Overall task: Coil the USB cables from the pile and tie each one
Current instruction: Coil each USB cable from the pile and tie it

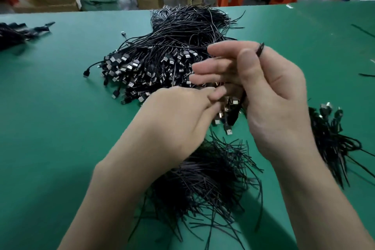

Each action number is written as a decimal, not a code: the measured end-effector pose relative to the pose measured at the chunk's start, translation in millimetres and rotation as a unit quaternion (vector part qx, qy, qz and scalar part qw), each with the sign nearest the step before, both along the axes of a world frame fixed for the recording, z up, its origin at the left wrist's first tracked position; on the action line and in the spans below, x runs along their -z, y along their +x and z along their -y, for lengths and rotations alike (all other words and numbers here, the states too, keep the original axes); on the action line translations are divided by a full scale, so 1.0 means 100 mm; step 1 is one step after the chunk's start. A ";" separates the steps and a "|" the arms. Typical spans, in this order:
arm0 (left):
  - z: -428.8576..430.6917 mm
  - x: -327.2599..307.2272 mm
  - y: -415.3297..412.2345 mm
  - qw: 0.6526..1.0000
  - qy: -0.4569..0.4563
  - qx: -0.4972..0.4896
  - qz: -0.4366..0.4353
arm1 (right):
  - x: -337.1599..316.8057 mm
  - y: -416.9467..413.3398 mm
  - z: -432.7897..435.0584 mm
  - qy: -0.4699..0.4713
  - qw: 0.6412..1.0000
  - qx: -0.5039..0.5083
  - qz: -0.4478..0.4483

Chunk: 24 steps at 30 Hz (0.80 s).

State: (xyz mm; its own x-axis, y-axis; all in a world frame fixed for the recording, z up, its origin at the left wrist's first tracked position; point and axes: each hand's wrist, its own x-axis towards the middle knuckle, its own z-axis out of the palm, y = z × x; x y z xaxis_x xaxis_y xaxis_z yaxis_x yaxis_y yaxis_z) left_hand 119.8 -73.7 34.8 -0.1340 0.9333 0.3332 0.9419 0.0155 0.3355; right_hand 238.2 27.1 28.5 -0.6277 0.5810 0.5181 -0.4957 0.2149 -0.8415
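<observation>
Winding 1 cable (260,49) round our right hand (274,95), thumb pinching the loop so it holds. Can't tell our left hand (178,115)'s grip.

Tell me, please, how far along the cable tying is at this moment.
Done: a small heap of apparently tied cables at the right. In hand: the right hand grips one coiled cable, the left hand at its plugs. Left: the large pile, with loose ties nearby.

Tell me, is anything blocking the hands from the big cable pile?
Nothing visible does. The left hand and right hand hover just before the USB cable pile, and the right hand grips a cable.
</observation>
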 end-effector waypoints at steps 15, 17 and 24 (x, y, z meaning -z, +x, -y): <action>0.01 0.13 -0.26 0.993 0.103 -0.048 0.038 | 0.17 -0.15 -0.07 0.239 0.913 0.217 0.248; 0.02 0.14 -0.31 0.991 0.113 -0.057 0.044 | 0.21 -0.06 -0.14 0.268 0.884 0.224 0.311; 0.03 0.07 -0.26 0.983 0.179 0.008 0.043 | 0.18 0.07 -0.22 0.023 0.933 -0.161 0.320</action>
